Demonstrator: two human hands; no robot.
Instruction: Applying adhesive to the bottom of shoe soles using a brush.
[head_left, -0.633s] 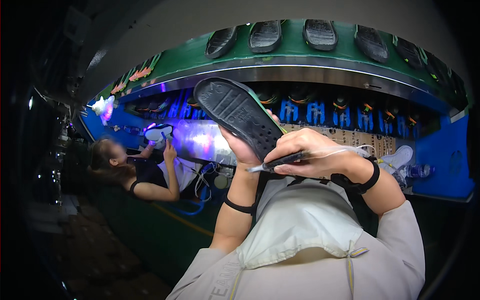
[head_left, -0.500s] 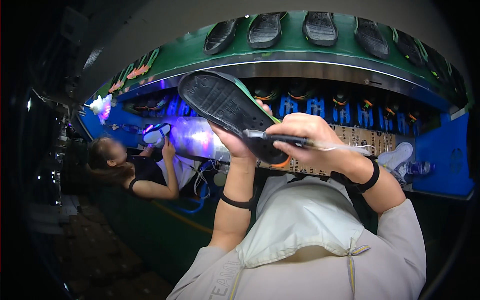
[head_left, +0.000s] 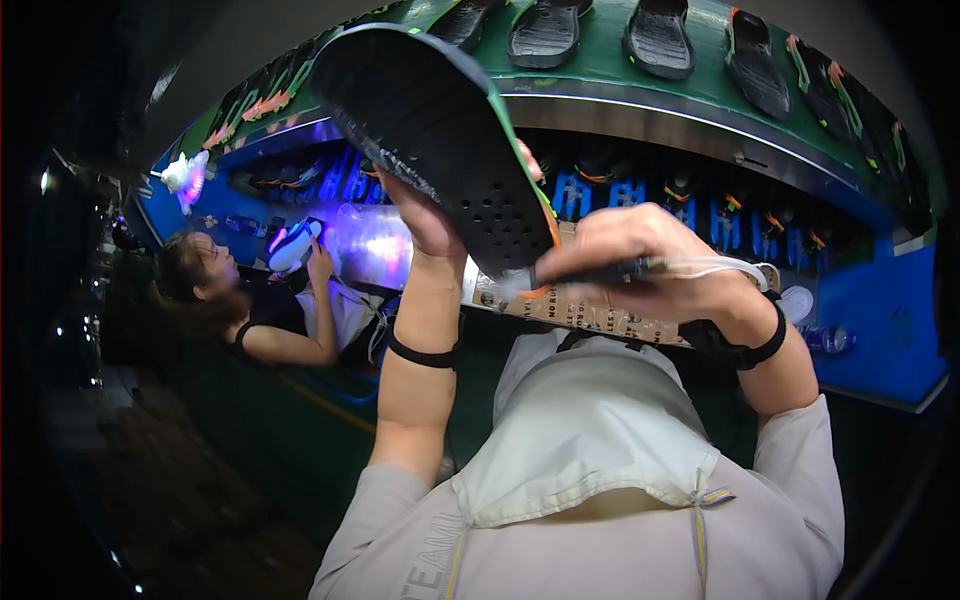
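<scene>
A black shoe sole (head_left: 430, 130) with a green and orange rim is held up, tilted, in front of me. My left hand (head_left: 425, 222) grips it from beneath, its fingertips showing past the green edge. In my right hand (head_left: 650, 250) is a black-handled brush (head_left: 628, 270) with a clear tube (head_left: 725, 264) running back over the wrist. The pale brush tip (head_left: 515, 282) meets the sole's lower end, beside the orange rim. Motion smears my right fingers and the brush slightly.
Beyond the sole, a green conveyor belt (head_left: 600, 82) carries several black soles, with a metal edge in front. Shoes on blue holders (head_left: 627, 195) stand under it. Printed cardboard (head_left: 600, 312) covers the bench. A bottle (head_left: 828, 340) lies at right. A co-worker (head_left: 275, 325) handles a shoe at left.
The sole has risen toward me and to the left. The brush has shifted from the sole's side edge to its lower end.
</scene>
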